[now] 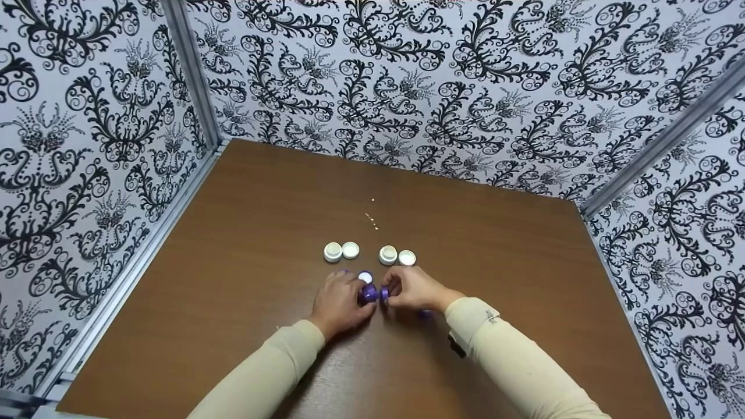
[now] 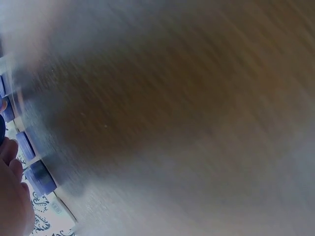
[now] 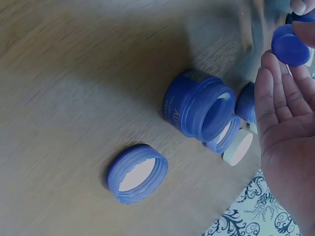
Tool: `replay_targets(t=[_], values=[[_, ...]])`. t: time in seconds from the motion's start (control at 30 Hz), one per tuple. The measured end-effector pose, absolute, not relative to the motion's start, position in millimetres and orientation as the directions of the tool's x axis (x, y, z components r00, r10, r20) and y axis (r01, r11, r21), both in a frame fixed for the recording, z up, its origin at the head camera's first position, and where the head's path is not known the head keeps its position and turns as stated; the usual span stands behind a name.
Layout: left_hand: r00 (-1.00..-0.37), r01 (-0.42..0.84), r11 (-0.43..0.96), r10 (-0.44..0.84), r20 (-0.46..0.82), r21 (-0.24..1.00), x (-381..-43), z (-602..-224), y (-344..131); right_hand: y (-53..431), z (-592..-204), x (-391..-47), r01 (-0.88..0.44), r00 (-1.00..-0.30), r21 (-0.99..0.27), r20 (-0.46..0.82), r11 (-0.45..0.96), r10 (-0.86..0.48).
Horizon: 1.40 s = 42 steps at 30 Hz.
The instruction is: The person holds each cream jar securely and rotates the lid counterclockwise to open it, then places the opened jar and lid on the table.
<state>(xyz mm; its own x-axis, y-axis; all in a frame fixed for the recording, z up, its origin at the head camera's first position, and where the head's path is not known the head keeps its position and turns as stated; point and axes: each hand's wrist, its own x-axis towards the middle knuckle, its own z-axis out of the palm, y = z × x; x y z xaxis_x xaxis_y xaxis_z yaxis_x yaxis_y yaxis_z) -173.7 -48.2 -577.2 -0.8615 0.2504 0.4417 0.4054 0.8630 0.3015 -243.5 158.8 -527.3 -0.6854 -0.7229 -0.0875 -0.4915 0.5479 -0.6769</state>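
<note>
In the head view my left hand (image 1: 337,299) grips a small purple jar (image 1: 369,294) low over the table. Close to its right side, my right hand (image 1: 416,288) pinches a round purple lid (image 1: 384,293) on edge. The right wrist view shows my right hand (image 3: 290,108) with the blue-looking disc-shaped lid (image 3: 290,46) at its fingertips. An uncovered jar (image 3: 197,105) stands near it, and a lid (image 3: 160,179) lies with its white liner up. At the left wrist view's edge, my left hand (image 2: 15,201) appears beside another jar (image 2: 42,178).
Beyond my hands stand two white jars (image 1: 333,252), each with a white lid (image 1: 350,250) beside it. A purple lid (image 1: 365,276) lies just past my left fingers. Pale crumbs (image 1: 372,220) dot the brown table (image 1: 279,203). Patterned walls (image 1: 396,105) enclose the far side and both flanks.
</note>
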Motion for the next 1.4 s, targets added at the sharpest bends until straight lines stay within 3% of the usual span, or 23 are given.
replay_targets(t=[1.03, 1.4], values=[[-0.841, 0.422, 0.856, 0.247, 0.482, 0.298, -174, -580, -49, 158, -541, -242, -0.53, -0.698, -0.629, -0.058, 0.569, -0.714], [-0.863, 0.406, 0.862, 0.252, 0.439, 0.304, -173, -578, -48, 160, -540, -240, -0.517, -0.696, -0.639, -0.074, 0.57, -0.714]])
